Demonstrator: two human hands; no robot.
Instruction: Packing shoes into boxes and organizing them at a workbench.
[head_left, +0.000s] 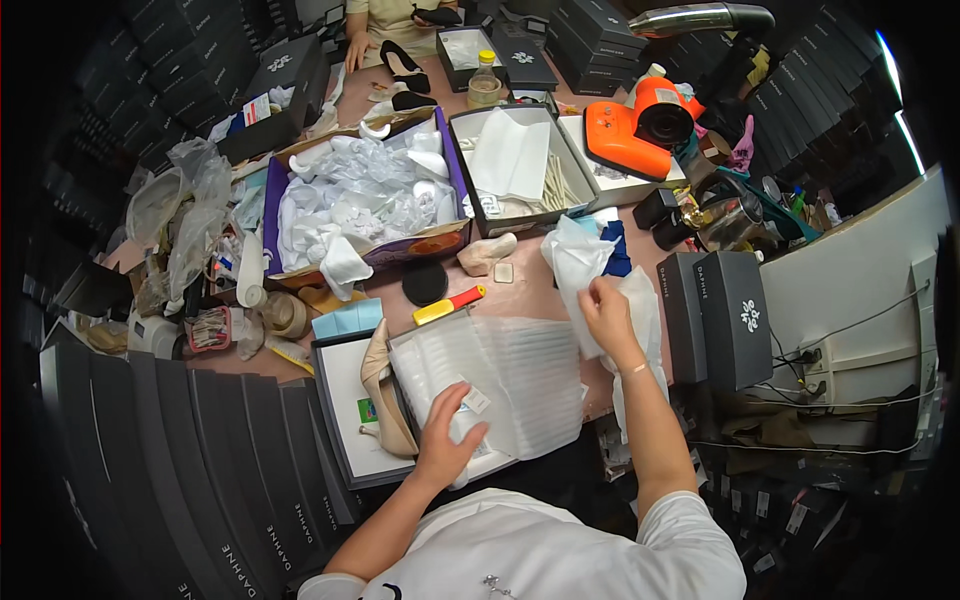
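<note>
1. A purple open carton [366,195] stuffed with white tissue sits at the table's centre
2. Just right of it, a grey open box [520,165] holds white paper
3. Two dark grey lidded boxes [716,315] stand side by side at the right edge, one bearing a white emblem
4. Stacked black boxes [190,455] fill the lower left
5. A small white tag [476,401] lies on the ribbed white foam bag [510,375] under the left hand [447,437]
6. A plastic bottle [485,82] with a yellow cap stands behind the grey box
</note>
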